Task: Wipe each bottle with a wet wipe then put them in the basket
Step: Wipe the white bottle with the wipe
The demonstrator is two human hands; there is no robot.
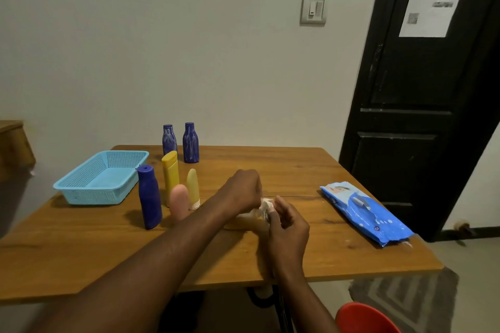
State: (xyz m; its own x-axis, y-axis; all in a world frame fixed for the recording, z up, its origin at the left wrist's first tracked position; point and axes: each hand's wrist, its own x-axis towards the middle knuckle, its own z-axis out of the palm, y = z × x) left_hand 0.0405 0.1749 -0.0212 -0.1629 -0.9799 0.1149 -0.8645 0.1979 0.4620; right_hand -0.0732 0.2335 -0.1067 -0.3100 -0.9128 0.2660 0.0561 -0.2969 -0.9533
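Observation:
Both my hands meet over the middle of the wooden table [324, 170]. My left hand [240, 190] is curled and grips one side of a crumpled white wet wipe [266, 203]. My right hand [288, 226] pinches its other side. A pale blurred shape [240, 222] lies under the hands; I cannot tell what it is. To the left stand a dark blue bottle [149, 197], a pink tube [179, 203], a pale yellow tube [193, 189] and a yellow bottle [170, 173]. Two more dark blue bottles [169, 140] [190, 143] stand behind them. The light blue basket [81, 193] at the far left holds nothing.
A blue pack of wet wipes [365, 213] lies near the table's right edge. A black door [405, 116] stands behind it on the right. A red seat [362, 319] shows below the table's front edge. The wall runs close behind the table.

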